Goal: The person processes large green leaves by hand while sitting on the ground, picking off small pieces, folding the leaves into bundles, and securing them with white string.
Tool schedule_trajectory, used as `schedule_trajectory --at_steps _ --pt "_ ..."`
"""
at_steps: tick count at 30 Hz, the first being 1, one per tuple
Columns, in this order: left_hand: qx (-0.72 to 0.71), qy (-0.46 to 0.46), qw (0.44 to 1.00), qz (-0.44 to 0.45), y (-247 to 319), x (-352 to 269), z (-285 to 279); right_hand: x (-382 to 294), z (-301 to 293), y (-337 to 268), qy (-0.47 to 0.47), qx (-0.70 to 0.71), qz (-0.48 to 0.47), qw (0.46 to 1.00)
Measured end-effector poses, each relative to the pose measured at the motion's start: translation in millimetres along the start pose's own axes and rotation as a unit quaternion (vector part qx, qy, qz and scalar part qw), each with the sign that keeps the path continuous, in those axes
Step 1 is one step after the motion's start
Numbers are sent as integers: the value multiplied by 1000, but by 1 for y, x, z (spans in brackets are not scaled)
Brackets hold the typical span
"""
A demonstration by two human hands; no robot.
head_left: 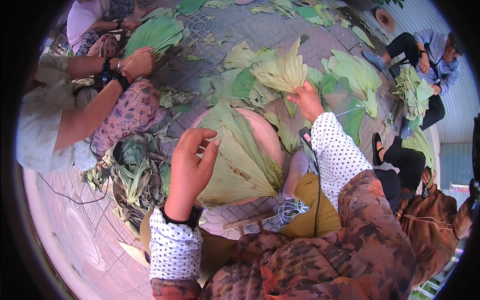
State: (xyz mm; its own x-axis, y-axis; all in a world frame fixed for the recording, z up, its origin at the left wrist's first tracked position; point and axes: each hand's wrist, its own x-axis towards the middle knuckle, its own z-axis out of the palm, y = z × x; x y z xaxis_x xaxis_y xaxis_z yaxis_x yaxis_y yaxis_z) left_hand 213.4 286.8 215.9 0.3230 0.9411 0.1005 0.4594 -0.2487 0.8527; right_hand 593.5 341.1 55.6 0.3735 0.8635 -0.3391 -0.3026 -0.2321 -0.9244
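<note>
My right hand (310,102) pinches a pale, yellowish folded leaf (281,69), apparently a lotus leaf, by its narrow end; the leaf fans out beyond the fingers. Raised over the near left edge of the leaf stack, my left hand (195,163) holds nothing, its fingers curled and the thumb apart. Between the hands, a stack of folded leaves (232,165) lies fanned on a round pink surface (264,129); the top leaf has a brown torn streak. Loose leaves (240,82) spread over the paving just beyond, partly behind the held leaf.
At left, a co-worker's hands (140,62) grip a green leaf stack (157,35). A withered leaf heap (131,168) lies left of my knees. More leaves (352,75) are at right, near other seated people. White string (292,210) lies by my leg; a black cable (317,187) hangs from my right sleeve.
</note>
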Motion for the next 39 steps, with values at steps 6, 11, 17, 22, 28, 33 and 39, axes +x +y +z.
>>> schedule_trajectory --at_steps 6,11,17,22,28,33,39 --pt "-83 16 992 -92 -9 -54 -43 -152 64 -92 -199 -80 -48 976" --pt "-226 119 956 -144 -28 -101 -82 -289 82 -106 -266 -75 -58 959" --pt "-507 39 838 -197 -31 -140 -120 -353 89 -77 -285 -132 -24 949" --pt "-449 150 871 -132 -29 -160 -136 -348 110 -57 -285 -122 -38 950" --pt "-436 231 864 -95 -34 -166 -148 -348 132 -43 -239 -154 -32 958" --pt "-342 271 894 -103 -49 -160 -154 -335 134 -43 -238 -156 -43 958" --pt "-221 326 915 -88 -59 -152 -153 -325 133 -45 -227 -167 -59 958"
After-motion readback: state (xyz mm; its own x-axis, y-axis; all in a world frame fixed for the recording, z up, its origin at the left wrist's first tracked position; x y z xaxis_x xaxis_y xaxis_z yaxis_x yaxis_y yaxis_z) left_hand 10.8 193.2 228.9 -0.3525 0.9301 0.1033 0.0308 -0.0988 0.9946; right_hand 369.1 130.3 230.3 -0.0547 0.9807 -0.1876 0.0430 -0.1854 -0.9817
